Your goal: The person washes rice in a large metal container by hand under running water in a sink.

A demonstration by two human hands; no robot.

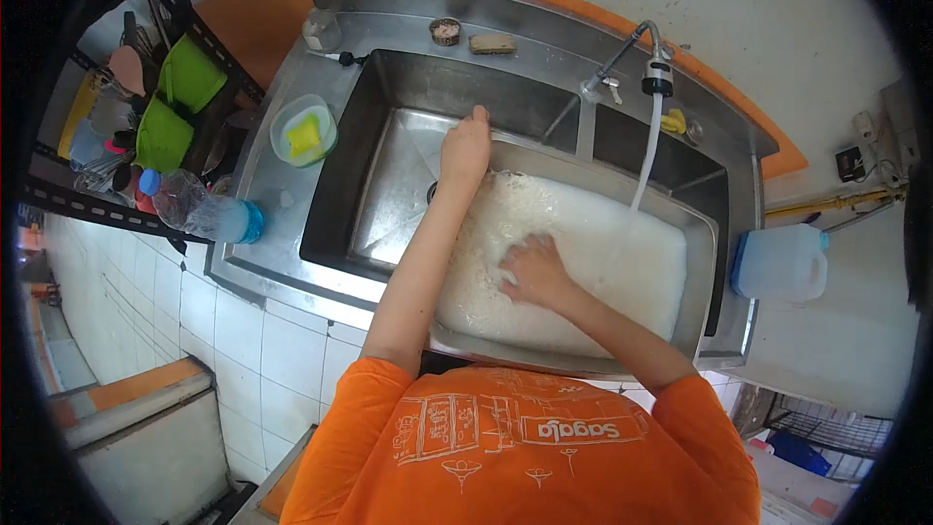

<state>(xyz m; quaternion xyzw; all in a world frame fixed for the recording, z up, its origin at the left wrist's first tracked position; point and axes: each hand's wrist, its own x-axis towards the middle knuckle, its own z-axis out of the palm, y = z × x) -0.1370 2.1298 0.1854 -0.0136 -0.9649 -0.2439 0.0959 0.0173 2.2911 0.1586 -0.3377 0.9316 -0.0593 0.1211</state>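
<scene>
A large rectangular metal pan (696, 284) of cloudy white water (622, 243) rests across the sink, tilted toward its left side. Pale grains that look like rice (478, 277) gather along that left side. My left hand (466, 148) is closed on the pan's far left corner, its fingers partly hidden. Within the pan, my right hand (537, 270) dips its spread fingers into the cloudy water near the grains. From the faucet (658, 73) at the back right, a stream of water runs into the pan.
A steel sink basin (398, 175) lies left of the pan. On the counter stand a bowl with a yellow sponge (304, 136), a plastic bottle (209, 209) and a small cup (445, 31). A jug of blue liquid (780, 262) is at right, a utensil rack (112, 219) at left.
</scene>
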